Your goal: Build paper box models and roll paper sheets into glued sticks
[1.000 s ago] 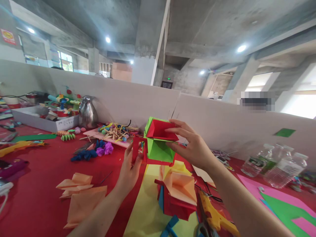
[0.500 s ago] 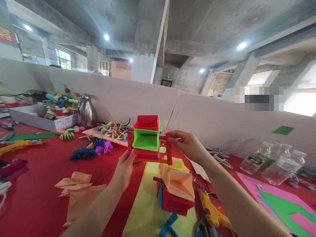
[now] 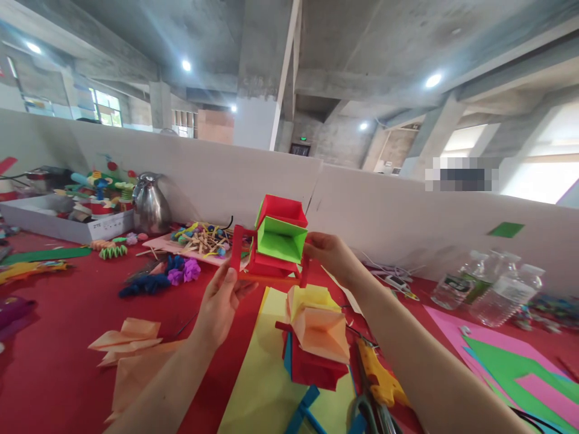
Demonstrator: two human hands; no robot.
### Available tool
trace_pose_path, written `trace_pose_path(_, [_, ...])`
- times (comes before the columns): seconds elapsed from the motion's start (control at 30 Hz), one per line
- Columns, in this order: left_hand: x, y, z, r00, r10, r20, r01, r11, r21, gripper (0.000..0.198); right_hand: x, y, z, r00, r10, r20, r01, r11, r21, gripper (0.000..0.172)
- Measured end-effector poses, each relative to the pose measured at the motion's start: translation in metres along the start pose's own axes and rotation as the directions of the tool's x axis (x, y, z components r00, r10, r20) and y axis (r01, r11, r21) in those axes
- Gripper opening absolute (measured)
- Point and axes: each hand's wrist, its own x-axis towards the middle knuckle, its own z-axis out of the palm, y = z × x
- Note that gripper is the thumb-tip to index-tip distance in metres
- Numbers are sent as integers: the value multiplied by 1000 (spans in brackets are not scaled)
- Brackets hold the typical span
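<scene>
As my left hand (image 3: 221, 298) is closed on the left post of the frame (image 3: 236, 248) and my right hand (image 3: 332, 256) now pinches its right post, the wheel (image 3: 281, 238) between them has turned: green box forward, red above. I judge it spins freely. Under my hands lies another model (image 3: 316, 328).

Paper model (image 3: 277, 244): red w/ green box. Table (image 3: 54, 313) red. Sheet (image 3: 266, 386) yellow. Folded paper (image 3: 124, 337) peach. Kettle (image 3: 148, 205) silver.

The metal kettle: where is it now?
In the head view, the kettle stands far left on the red table, between the white box and the pink tray of sticks.
</scene>
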Motion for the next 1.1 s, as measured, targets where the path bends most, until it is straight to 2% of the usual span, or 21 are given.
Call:
trace_pose_path(0.13, [-2, 1, -2, 1000, 12, -28, -10, 995, 98, 37, 18, 11, -23, 993, -6, -122, 10, 1000, 29, 23])
trace_pose_path(0.27, [1, -4, -6, 992, 6, -127, 26, 968, 251, 38, 39, 39, -72, 947, 45, -317, -40, 999, 25, 22])
trace_pose_path(0.37, [0, -11, -9, 994, -11, -112, 60, 894, 444, 43, 49, 72, -106, 896, 132, -425, -143, 990, 5, 21])
trace_pose_path(0.47, [-8, -18, -11, 998, -43, 34, 7, 705, 710, 44, 52, 110, -127, 853, 213, -476, -254, 967, -24, 26])
trace_pose_path(0.53, [-14, -24, -12, 982, -31, 184, -141, 520, 842, 39, 54, 136, -133, 835, 252, -489, -309, 950, -39, 28])
trace_pose_path(0.63, [-21, -34, -14, 910, -27, 414, -399, 223, 890, 32, 59, 170, -134, 825, 282, -490, -354, 933, -60, 29])
trace_pose_path(0.73, [-22, -43, -18, 835, -47, 548, -547, 25, 837, 28, 70, 197, -131, 836, 276, -474, -354, 932, -82, 29])
trace_pose_path(0.9, [-16, -50, -29, 776, -36, 630, -627, -156, 763, 31, 93, 229, -126, 877, 227, -423, -301, 946, -116, 29])
trace_pose_path(1.0, [-16, -51, -32, 767, -72, 638, -637, -209, 742, 33, 100, 243, -127, 894, 211, -394, -286, 948, -141, 29])
trace_pose_path(1.1, [-17, -51, -31, 768, -83, 636, -636, -220, 739, 34, 100, 249, -134, 902, 202, -383, -289, 939, -185, 29])
